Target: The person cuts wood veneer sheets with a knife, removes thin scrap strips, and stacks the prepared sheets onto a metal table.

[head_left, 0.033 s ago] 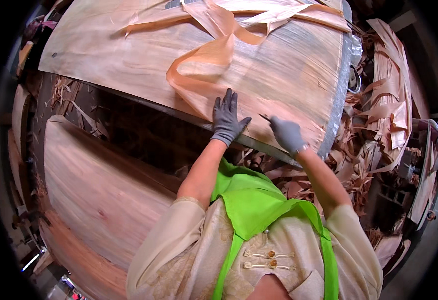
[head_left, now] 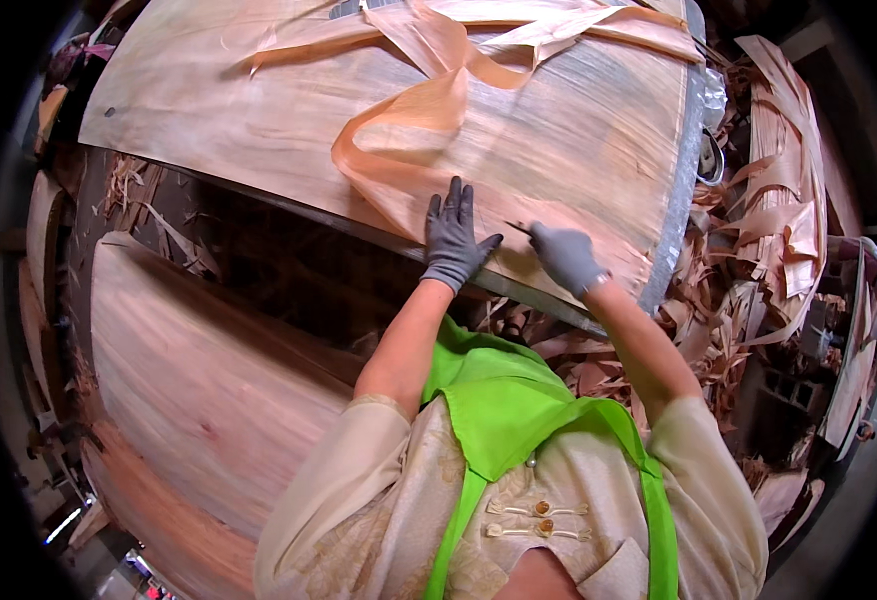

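A broad stack of thin wood veneer sheets (head_left: pixel 249 110) lies on the table before me. My left hand (head_left: pixel 454 240), in a grey glove with dark fingers, presses flat near the stack's front edge, its fingers stretched out and thumb spread. To its right my right hand (head_left: pixel 566 257), gloved in grey, is closed round a small dark knife (head_left: pixel 519 228) whose tip points left over the veneer. The knife's handle is mostly hidden in the fist. Beyond my left hand a loose orange veneer strip (head_left: pixel 399 110) curls up and loops away across the sheets.
A second veneer stack (head_left: pixel 199 370) stands at my left, behind a dark gap. Torn veneer scraps (head_left: pixel 729 290) pile up on the right beside the table's grey metal edge (head_left: pixel 681 200). More cut strips (head_left: pixel 559 30) lie across the stack's far side.
My right hand has moved left and slightly up with the knife, closer to my left hand. The left hand stays in place.
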### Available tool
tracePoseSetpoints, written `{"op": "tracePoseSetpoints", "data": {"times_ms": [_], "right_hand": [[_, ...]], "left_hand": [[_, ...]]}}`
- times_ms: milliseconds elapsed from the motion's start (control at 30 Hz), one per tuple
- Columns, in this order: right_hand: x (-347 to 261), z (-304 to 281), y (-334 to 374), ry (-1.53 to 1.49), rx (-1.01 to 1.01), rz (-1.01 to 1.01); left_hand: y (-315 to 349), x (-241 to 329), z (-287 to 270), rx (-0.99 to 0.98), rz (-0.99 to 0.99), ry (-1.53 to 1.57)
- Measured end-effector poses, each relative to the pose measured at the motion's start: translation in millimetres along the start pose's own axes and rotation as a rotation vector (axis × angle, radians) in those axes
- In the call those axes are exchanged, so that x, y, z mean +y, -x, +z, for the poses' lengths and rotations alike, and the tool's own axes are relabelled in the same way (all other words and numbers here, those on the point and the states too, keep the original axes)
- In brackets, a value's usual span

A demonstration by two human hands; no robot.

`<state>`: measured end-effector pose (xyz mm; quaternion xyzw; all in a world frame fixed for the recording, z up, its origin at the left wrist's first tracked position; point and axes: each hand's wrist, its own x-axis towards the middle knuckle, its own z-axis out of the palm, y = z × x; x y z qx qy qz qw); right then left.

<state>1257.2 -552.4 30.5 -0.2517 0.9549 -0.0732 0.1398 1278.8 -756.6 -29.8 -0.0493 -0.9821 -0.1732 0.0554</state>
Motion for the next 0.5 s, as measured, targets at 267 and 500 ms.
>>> {"op": "tracePoseSetpoints", "data": {"times_ms": [267,500], "right_hand": [[-16,9,-58,0.006,-0.139,-0.008],[54,-18,-30,-0.027,-0.269,0.004]], "left_hand": [[-3,-6,16,0.079,0.044,0.054],[-11,9,9,0.013,0.137,-0.129]]}}
